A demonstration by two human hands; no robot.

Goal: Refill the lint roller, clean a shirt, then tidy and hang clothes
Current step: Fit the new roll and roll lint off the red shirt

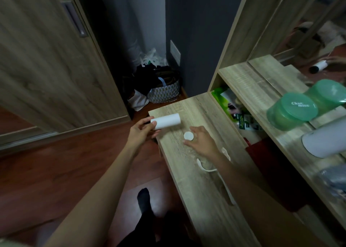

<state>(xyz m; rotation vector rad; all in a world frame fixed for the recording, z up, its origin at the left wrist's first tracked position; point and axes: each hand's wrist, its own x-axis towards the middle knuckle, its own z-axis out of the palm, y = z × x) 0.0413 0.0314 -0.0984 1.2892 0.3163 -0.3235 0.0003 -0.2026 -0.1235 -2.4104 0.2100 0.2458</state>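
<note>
A white cylindrical lint roll lies at the far left corner of the wooden counter. My left hand grips its near end, fingers wrapped around it. A small round white cap rests on the counter just right of the roll. My right hand hovers over the counter with its fingers touching the cap's edge. The white lint roller frame with its handle lies on the counter under my right forearm, partly hidden.
A shelf unit on the right holds a green jar, a white container and green packets in the lower cubby. A patterned basket of dark clothes stands on the floor by the wardrobe door. A mirror stands behind the shelf.
</note>
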